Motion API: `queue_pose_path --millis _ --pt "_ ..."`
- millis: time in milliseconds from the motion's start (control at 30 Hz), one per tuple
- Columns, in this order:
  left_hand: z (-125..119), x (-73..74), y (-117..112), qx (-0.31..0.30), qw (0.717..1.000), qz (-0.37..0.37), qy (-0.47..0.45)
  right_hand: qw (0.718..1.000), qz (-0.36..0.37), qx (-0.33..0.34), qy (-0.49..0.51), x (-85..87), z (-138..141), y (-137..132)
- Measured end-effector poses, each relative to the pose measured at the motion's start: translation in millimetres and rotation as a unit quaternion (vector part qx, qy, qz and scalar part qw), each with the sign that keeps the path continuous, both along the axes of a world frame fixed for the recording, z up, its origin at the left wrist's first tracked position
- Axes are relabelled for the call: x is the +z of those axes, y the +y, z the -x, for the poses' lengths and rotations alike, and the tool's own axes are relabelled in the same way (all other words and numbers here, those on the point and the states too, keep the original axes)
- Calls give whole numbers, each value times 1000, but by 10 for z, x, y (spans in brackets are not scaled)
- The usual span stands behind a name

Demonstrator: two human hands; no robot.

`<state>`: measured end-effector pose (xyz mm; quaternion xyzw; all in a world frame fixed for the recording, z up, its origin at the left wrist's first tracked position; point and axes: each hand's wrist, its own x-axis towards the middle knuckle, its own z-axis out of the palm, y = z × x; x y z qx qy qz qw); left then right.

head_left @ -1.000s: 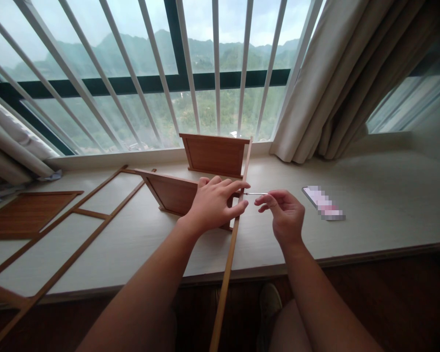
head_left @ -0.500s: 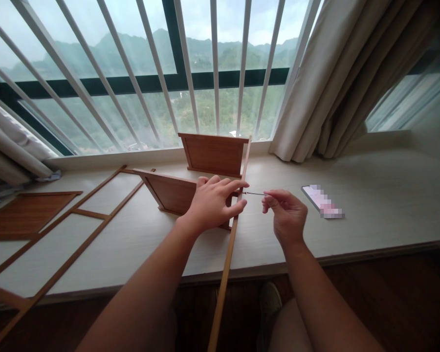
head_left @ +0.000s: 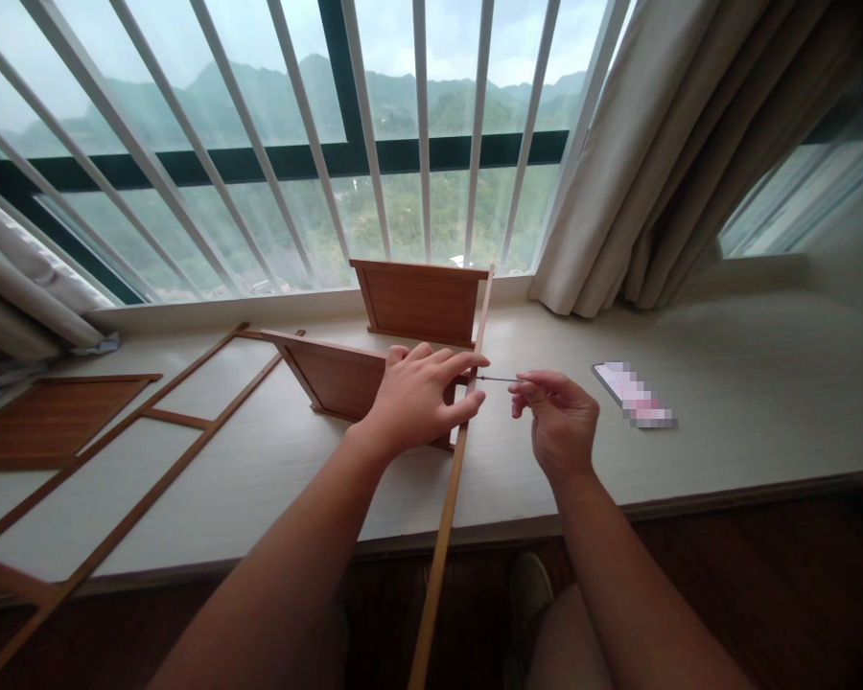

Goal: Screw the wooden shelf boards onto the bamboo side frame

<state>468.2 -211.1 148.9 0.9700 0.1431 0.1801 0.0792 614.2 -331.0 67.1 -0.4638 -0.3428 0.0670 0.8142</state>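
My left hand (head_left: 421, 398) lies over the right end of an upright wooden panel (head_left: 338, 379). It grips the panel where that meets a long wooden rail (head_left: 450, 489), thumb and index finger spread either side of the joint. Between the fingertips and thumb, a small screw head (head_left: 480, 378) shows at the rail. My right hand (head_left: 562, 422) is closed in a pinch on a thin metal hex key (head_left: 501, 379), whose far end reaches the screw. The key's other end is hidden in my fingers. A second upright panel (head_left: 421, 302) stands behind, against the same rail.
On the left of the white sill (head_left: 316, 498) lie a ladder-like wooden frame (head_left: 179, 419) and a loose wooden panel (head_left: 64, 417). A phone (head_left: 629, 393) rests to the right. Window bars (head_left: 424, 144) and a curtain (head_left: 618, 192) border the back.
My right hand has shifted slightly left towards the rail, with the hex key still pinched. My left hand, the panels and the rail stay in place.
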Motion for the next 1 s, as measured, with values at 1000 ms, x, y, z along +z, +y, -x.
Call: queue_pose_path --millis 1000 --pt "-1 4 -12 7 1000 2 -2 985 161 61 -4 62 39 -76"
